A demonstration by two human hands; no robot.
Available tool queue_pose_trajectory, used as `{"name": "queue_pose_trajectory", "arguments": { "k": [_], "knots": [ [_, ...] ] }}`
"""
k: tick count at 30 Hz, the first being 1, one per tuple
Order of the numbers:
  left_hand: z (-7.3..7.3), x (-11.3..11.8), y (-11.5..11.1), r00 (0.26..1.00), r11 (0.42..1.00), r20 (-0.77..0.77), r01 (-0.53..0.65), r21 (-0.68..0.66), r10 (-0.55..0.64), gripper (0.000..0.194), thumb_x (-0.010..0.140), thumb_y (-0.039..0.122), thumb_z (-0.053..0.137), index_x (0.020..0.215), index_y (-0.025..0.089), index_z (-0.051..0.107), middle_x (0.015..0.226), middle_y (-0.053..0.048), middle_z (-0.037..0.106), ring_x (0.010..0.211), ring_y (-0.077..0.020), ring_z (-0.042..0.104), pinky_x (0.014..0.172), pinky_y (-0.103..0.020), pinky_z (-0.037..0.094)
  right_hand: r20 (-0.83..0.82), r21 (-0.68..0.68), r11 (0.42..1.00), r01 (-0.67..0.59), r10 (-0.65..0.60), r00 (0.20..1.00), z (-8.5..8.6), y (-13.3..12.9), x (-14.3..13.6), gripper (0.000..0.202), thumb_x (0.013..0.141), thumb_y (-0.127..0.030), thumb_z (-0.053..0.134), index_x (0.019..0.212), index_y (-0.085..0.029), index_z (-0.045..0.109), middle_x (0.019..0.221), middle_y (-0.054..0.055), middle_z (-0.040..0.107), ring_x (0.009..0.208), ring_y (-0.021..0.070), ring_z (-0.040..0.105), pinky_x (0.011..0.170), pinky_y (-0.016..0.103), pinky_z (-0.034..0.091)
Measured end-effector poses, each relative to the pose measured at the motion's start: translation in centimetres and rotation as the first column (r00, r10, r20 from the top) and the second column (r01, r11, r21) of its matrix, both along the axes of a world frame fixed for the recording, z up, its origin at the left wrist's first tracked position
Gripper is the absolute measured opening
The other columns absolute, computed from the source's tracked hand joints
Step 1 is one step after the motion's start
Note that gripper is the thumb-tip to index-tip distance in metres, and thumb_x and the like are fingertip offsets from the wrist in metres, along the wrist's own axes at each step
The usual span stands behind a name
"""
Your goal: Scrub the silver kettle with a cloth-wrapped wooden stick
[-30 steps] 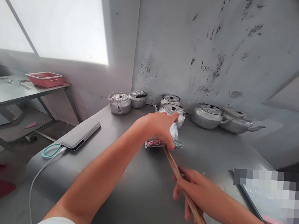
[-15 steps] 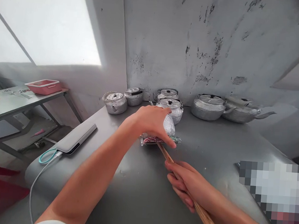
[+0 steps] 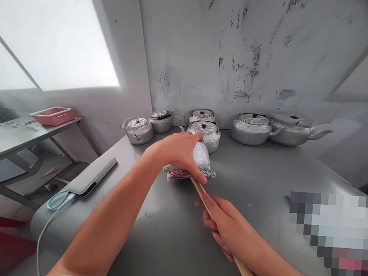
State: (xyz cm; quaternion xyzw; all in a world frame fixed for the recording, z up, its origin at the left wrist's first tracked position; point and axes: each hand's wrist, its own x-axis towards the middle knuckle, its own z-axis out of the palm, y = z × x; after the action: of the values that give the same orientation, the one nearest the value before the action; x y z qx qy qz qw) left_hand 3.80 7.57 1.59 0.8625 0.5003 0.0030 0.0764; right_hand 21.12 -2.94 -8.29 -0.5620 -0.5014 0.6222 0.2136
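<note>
My left hand (image 3: pixel 179 150) arches over a silvery, crinkled kettle (image 3: pixel 201 156), its thumb and fingers curved round the body. Most of its fingers are hidden behind the hand. The kettle sits near the middle of the table, and a handle wrapped in red and green cord (image 3: pixel 181 174) shows on its near side. My right hand (image 3: pixel 220 222) is closed around a wooden stick (image 3: pixel 245 272). The stick slants up to the left, and its far end reaches the corded handle below my left thumb. Whether the tip touches the kettle, I cannot tell.
Several silvery kettles (image 3: pixel 252 130) stand along the wall on the grey table (image 3: pixel 164 246). A grey power bank (image 3: pixel 91 175) with a cable lies at the left edge. Further left, a pink basket (image 3: pixel 53 116) rests on another table. A blurred-out area covers the right edge.
My view has shifted slightly to the right. My left thumb sits a little closer to the stick, and my right hand has slid a little. The kettle stays in about the same place.
</note>
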Motion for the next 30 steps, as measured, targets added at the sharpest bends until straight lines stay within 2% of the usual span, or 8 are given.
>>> {"name": "queue_pose_trajectory", "arguments": {
  "k": [3, 10, 13, 17, 21, 30],
  "knots": [
    [0.18, 0.06, -0.03, 1.0, 1.0, -0.002, -0.02, -0.011, 0.02, 0.116, 0.042, 0.082, 0.074, 0.14, 0.032, 0.04, 0.126, -0.008, 0.062, 0.118, -0.0378, 0.057, 0.08, -0.037, 0.052, 0.034, -0.032, 0.999, -0.013, 0.014, 0.999, -0.05, -0.17, -0.25, 0.041, 0.098, -0.058, 0.033, 0.103, -0.022, 0.051, 0.068, -0.008, 0.039, 0.038, 0.0043, 0.027, 0.027, 0.016, 0.031],
    [0.11, -0.25, 0.22, 1.0, 1.0, 0.012, -0.016, -0.015, 0.016, 0.118, 0.041, 0.084, 0.073, 0.142, 0.032, 0.039, 0.13, -0.009, 0.061, 0.117, -0.0368, 0.057, 0.078, -0.035, 0.051, 0.04, -0.027, 1.0, 0.007, -0.006, 0.999, 0.21, 0.27, -0.62, 0.038, 0.099, -0.056, 0.029, 0.099, -0.023, 0.048, 0.063, -0.01, 0.034, 0.039, 0.0054, 0.024, 0.027, 0.016, 0.031],
    [0.18, -0.43, 0.33, 0.999, 1.0, 0.033, -0.006, -0.028, 0.007, 0.118, 0.042, 0.084, 0.072, 0.142, 0.032, 0.04, 0.129, -0.008, 0.061, 0.115, -0.0364, 0.058, 0.078, -0.036, 0.051, 0.042, 0.023, 0.999, 0.025, -0.026, 0.999, 0.41, 0.19, -0.63, 0.039, 0.1, -0.056, 0.028, 0.099, -0.023, 0.048, 0.064, -0.009, 0.033, 0.039, 0.0055, 0.024, 0.028, 0.016, 0.031],
    [0.16, -0.53, 0.34, 0.999, 0.999, 0.049, -0.017, -0.042, 0.019, 0.119, 0.042, 0.084, 0.073, 0.143, 0.031, 0.039, 0.129, -0.008, 0.061, 0.115, -0.0355, 0.058, 0.076, -0.035, 0.052, 0.106, -0.044, 0.999, -0.008, 0.013, 0.994, 0.63, -0.14, -0.65, 0.04, 0.099, -0.059, 0.029, 0.099, -0.023, 0.049, 0.065, -0.009, 0.035, 0.04, 0.0051, 0.025, 0.029, 0.016, 0.031],
    [-0.1, -0.43, 0.34, 0.999, 1.0, 0.048, 0.002, 0.008, -0.002, 0.112, 0.046, 0.085, 0.07, 0.14, 0.031, 0.042, 0.134, -0.007, 0.058, 0.119, -0.0346, 0.055, 0.081, -0.037, 0.051, 0.087, 0.03, 0.999, -0.016, 0.013, 0.996, 0.38, -0.06, -0.74, 0.04, 0.099, -0.058, 0.027, 0.099, -0.024, 0.048, 0.067, -0.008, 0.034, 0.041, 0.0056, 0.027, 0.03, 0.016, 0.032],
    [-0.24, -0.35, 0.32, 0.998, 1.0, 0.054, -0.016, 0.004, 0.016, 0.113, 0.046, 0.086, 0.069, 0.141, 0.03, 0.041, 0.134, -0.008, 0.057, 0.119, -0.0359, 0.054, 0.081, -0.038, 0.05, 0.098, 0.012, 1.0, 0.01, -0.012, 0.995, -0.05, 0.22, -0.73, 0.04, 0.098, -0.058, 0.029, 0.098, -0.024, 0.049, 0.066, -0.008, 0.036, 0.041, 0.0063, 0.027, 0.03, 0.017, 0.03]
  ]
}}
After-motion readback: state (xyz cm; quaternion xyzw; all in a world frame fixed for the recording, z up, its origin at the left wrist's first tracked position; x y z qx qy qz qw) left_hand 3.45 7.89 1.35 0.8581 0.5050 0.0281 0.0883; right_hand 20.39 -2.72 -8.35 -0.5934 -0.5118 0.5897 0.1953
